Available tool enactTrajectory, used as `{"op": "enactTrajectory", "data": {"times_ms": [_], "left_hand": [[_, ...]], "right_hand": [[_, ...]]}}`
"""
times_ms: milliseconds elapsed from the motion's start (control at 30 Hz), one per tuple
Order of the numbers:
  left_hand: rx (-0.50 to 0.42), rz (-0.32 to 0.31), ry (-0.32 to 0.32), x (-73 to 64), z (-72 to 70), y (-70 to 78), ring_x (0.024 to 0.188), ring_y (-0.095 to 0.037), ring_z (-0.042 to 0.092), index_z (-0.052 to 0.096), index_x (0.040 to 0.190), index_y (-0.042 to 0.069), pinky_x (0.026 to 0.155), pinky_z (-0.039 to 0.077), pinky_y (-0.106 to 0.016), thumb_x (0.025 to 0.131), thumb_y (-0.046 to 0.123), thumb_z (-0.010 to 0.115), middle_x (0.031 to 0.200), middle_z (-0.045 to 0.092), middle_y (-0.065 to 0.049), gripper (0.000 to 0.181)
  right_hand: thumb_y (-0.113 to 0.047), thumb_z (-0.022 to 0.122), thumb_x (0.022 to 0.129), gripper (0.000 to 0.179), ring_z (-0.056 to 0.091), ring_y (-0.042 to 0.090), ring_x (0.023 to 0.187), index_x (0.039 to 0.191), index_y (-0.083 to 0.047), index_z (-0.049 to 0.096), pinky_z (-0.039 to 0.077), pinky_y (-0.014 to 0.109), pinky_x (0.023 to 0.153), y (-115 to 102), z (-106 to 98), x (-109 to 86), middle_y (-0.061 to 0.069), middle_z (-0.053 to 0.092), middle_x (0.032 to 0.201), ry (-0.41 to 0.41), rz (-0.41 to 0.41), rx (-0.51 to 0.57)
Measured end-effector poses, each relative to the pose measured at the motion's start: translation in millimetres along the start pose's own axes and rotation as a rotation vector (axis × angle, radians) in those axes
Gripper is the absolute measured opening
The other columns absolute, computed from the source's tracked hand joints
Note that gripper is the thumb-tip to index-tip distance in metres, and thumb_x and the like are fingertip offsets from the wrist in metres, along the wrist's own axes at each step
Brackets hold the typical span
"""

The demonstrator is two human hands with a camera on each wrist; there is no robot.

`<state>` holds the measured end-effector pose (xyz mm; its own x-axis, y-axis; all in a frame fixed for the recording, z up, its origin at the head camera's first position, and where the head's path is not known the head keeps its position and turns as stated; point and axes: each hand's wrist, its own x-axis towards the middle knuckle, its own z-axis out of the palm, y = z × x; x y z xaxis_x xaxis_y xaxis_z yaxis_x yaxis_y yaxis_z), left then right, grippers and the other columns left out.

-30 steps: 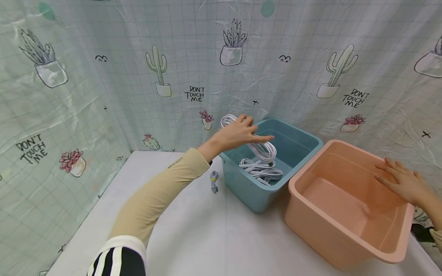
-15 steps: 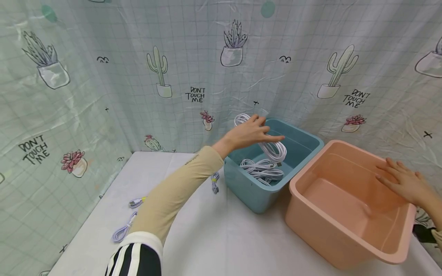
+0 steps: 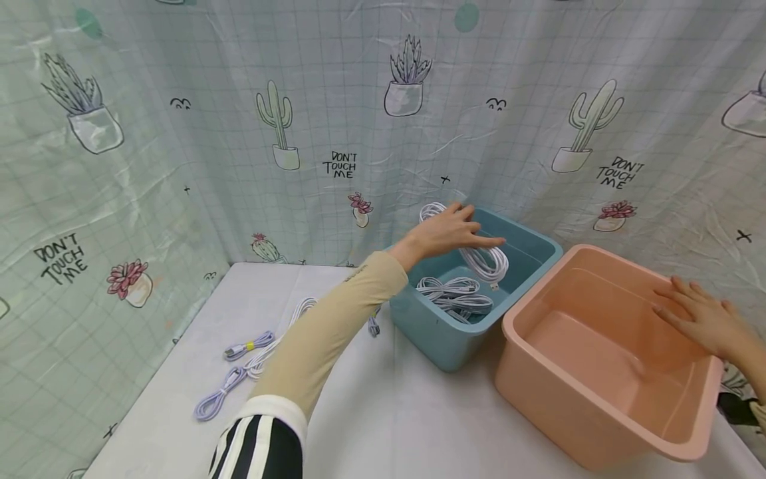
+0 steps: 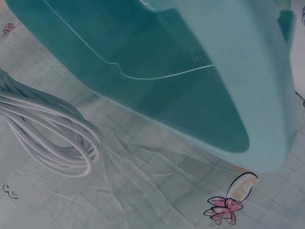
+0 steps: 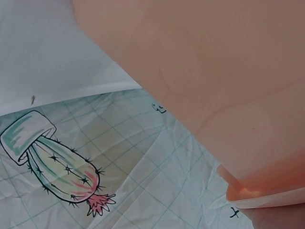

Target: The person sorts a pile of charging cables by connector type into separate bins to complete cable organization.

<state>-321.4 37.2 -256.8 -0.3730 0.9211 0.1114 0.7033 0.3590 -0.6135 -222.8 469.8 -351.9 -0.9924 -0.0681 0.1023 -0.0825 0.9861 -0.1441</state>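
My left hand (image 3: 445, 231) grips a coiled white cable (image 3: 486, 265) above the blue bin (image 3: 427, 340). One end of the coil sticks up behind the hand, and a plug hangs at the lower end. In the left wrist view the loops of the white cable (image 4: 52, 129) show beside the bin's rim, but the fingers are out of sight. More bundled white cables (image 3: 457, 299) lie inside the blue bin. At the far right, my right hand (image 3: 706, 318) rests with extended fingers at the far wall of the peach bin (image 3: 604, 346).
Left on the white table lie a purple cable with a yellow tie (image 3: 248, 346), another purple cable (image 3: 218, 396) and a white cable (image 3: 257, 364) partly behind my left sleeve. A small cable (image 3: 374, 326) lies beside the blue bin. A cactus-print curtain (image 3: 335, 80) hangs behind.
My left hand has moved rightward with the white cable, further over the blue bin. Cables on the left have come out from behind the sleeve. The right hand has stayed put.
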Motion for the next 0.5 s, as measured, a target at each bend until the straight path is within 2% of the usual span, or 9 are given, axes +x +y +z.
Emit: {"op": "enactTrajectory", "data": {"times_ms": [267, 500], "left_hand": [[-0.007, -0.004, -0.017, 9.6, 4.5, 2.1, 0.117, -0.024, 0.044, 0.023, 0.139, 0.039, 0.1, 0.033, -0.042, 0.092, 0.006, 0.043, 0.126, 0.054, 0.007, 0.061], [-0.101, -0.007, -0.077, 15.7, 11.2, 5.4, 0.126, -0.027, 0.038, 0.025, 0.138, 0.039, 0.102, 0.031, -0.044, 0.093, 0.014, 0.042, 0.131, 0.05, 0.007, 0.054]], "right_hand": [[-0.044, 0.033, 0.093, 0.068, -0.013, 0.052, 0.127, 0.135, 0.008, 0.019, -0.006, 0.072, 0.091, 1, -1, 0.7, 0.035, -0.007, 0.139, -0.02, 0.013, -0.005], [-0.044, 0.033, 0.093, 0.068, -0.014, 0.052, 0.127, 0.135, 0.008, 0.019, -0.007, 0.072, 0.091, 1, -1, 0.7, 0.035, -0.007, 0.139, -0.017, 0.011, -0.003]]}}
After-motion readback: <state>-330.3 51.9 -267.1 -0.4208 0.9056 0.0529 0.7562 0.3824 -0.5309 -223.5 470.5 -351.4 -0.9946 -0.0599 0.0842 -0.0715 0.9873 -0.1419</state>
